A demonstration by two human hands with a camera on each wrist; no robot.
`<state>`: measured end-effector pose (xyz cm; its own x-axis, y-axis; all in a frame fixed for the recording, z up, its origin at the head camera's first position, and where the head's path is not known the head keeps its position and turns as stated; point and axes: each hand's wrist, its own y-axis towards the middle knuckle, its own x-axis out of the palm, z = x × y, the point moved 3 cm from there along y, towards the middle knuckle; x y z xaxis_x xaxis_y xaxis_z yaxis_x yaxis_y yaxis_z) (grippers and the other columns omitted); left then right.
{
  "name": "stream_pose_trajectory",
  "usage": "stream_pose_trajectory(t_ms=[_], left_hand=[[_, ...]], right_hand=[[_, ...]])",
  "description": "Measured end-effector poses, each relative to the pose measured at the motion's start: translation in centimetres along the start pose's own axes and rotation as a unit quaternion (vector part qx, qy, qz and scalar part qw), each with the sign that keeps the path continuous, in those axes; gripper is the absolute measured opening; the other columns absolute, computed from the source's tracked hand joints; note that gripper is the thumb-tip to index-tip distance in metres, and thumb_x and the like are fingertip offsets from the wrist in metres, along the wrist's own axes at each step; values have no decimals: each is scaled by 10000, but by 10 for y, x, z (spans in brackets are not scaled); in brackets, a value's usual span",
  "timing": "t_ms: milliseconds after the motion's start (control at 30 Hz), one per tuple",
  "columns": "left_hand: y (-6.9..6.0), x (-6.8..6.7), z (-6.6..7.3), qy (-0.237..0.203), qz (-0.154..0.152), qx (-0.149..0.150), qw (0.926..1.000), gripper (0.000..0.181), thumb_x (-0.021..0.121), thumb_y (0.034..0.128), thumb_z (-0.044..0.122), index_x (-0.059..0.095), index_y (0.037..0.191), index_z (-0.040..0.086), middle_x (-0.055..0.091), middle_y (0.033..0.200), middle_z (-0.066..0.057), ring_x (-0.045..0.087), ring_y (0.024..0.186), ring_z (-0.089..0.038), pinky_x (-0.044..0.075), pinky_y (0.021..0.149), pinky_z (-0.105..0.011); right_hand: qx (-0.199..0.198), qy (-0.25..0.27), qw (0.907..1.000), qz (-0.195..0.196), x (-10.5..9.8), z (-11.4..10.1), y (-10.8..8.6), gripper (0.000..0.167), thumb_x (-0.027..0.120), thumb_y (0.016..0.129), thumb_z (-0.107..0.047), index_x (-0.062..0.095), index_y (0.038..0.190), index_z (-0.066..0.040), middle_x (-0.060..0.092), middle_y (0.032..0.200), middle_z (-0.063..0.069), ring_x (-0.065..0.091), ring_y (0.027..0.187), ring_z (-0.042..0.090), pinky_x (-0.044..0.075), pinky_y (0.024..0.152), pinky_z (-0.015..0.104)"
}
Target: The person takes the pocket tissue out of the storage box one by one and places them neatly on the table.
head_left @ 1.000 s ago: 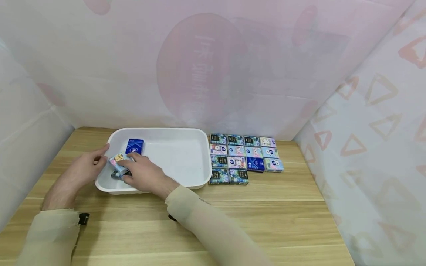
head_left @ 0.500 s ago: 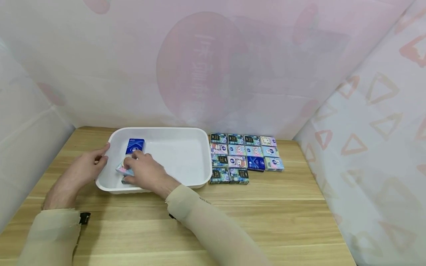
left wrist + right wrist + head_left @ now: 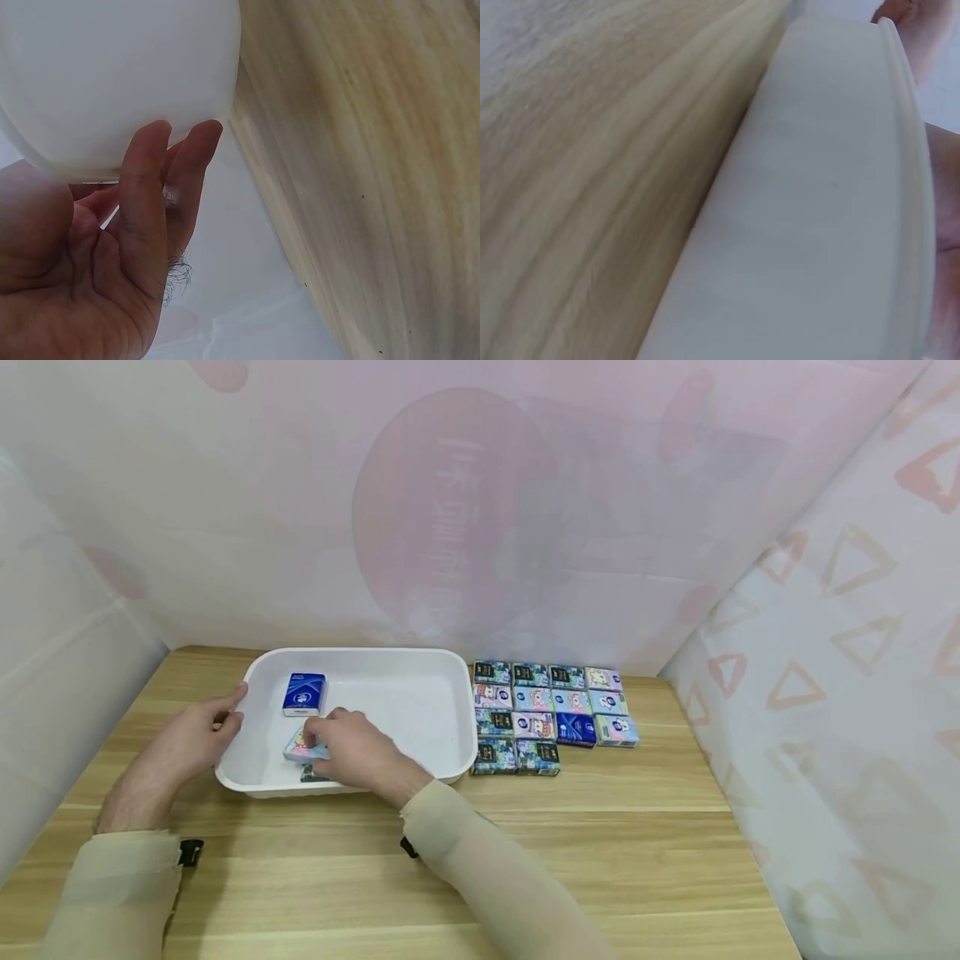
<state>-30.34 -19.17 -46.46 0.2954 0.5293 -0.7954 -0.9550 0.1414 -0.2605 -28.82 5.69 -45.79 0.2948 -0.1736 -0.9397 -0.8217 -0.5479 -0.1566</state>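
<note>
My left hand [image 3: 191, 735] grips the left rim of the white plastic tray [image 3: 375, 651]. In the left wrist view its fingers [image 3: 142, 195] lie against the tray's outer wall, with the thumb mostly hidden by the rim. Inside the tray, my right hand [image 3: 356, 747] pinches a light blue and pink tissue pack [image 3: 296, 749], partly covered by the fingers. A dark floral tissue pack [image 3: 309, 774] shows just below it, mostly hidden under that hand. Behind them lies a blue tissue pack [image 3: 303, 693], apart from the fingers.
Right of the tray, several tissue packs [image 3: 533, 725] lie in close rows on the wooden table [image 3: 637, 843]. Pale printed sheets [image 3: 300, 527] stand behind and at both sides. In the right wrist view the tray's outer wall [image 3: 802, 202] fills the middle.
My right hand has moved right inside the tray with the light blue pack, and the dark pack below has shifted right too. The left hand stays at the rim.
</note>
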Motion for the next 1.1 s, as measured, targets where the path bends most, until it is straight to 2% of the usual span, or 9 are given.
stream_pose_trajectory(t_ms=[200, 433, 567, 833, 1100], left_hand=[[0, -1, -2, -13, 14, 5, 10000, 630, 404, 1274, 236, 217, 1821, -15, 458, 1652, -536, 604, 1347, -636, 528, 1132, -782], [1, -1, -3, -44, -56, -88, 9999, 644, 415, 1272, 242, 197, 1835, 17, 428, 1684, -529, 596, 1338, -608, 528, 1132, -769], [1, -2, -2, -10, -47, -61, 10000, 644, 428, 1269, 233, 208, 1831, 8, 434, 1678, -531, 606, 1314, -598, 550, 1101, -744], [1, -3, -1, 86, -3, -1, 10000, 641, 435, 1264, 230, 233, 1826, -3, 460, 1665, -524, 621, 1272, -574, 563, 1058, -699], [0, -3, 0, 105, 37, 28, 9999, 632, 430, 1264, 219, 243, 1819, -19, 458, 1665, -526, 622, 1267, -570, 564, 1055, -694]], right_hand=[[-88, 249, 9997, 6, -9, 12, -15, 214, 871, 1078, -326, 793, 1276, -314, 789, 1342, -92, 640, 1096, 64, 519, 878, 203], [-47, 617, 9981, -15, -22, 29, -32, 256, 878, 1055, -245, 808, 1299, -273, 794, 1384, -63, 660, 1180, 87, 559, 1012, 234], [-16, 856, 9963, -42, -31, 38, -44, 241, 865, 1069, -229, 808, 1302, -258, 788, 1414, -39, 652, 1194, 109, 561, 1047, 256], [-106, 1279, 9917, 46, -55, 60, -71, 236, 838, 1074, -151, 809, 1305, -188, 794, 1429, 3, 623, 1149, 134, 535, 987, 256], [137, 1632, 9862, 241, -73, 88, -95, 229, 830, 1061, -113, 818, 1283, -169, 795, 1419, 27, 627, 1145, 173, 549, 1013, 327]])
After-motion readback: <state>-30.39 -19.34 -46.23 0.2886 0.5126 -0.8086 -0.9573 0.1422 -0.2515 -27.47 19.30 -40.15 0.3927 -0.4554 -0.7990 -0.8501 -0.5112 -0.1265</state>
